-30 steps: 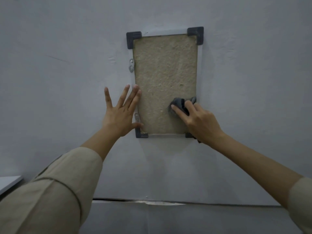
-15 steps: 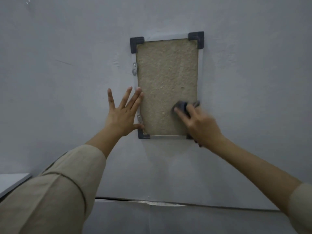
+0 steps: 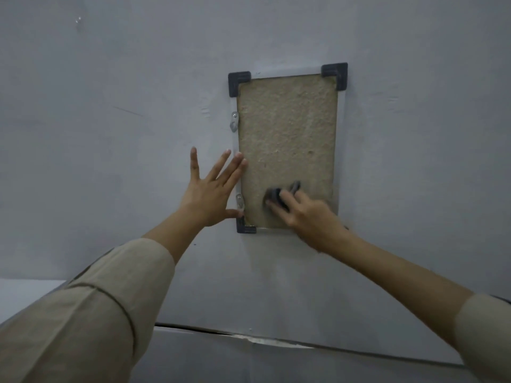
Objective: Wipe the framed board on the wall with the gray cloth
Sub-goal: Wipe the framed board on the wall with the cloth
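Gray wall point(image 3: 110, 78) carrying a framed board point(image 3: 287, 139)

The board hangs flat on it, its cork face running up from where the gray cloth point(image 3: 276, 196) is gripped.

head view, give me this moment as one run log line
step: wiping | right hand: holds gray cloth on lower framed board | left hand: open, flat beside left frame edge | upper board: not reached

Gray cloth point(image 3: 278, 196) dragged left by right hand point(image 3: 309, 214), from right frame edge toward lower middle of framed board point(image 3: 287, 139); cloth blurred, seemingly bunched.
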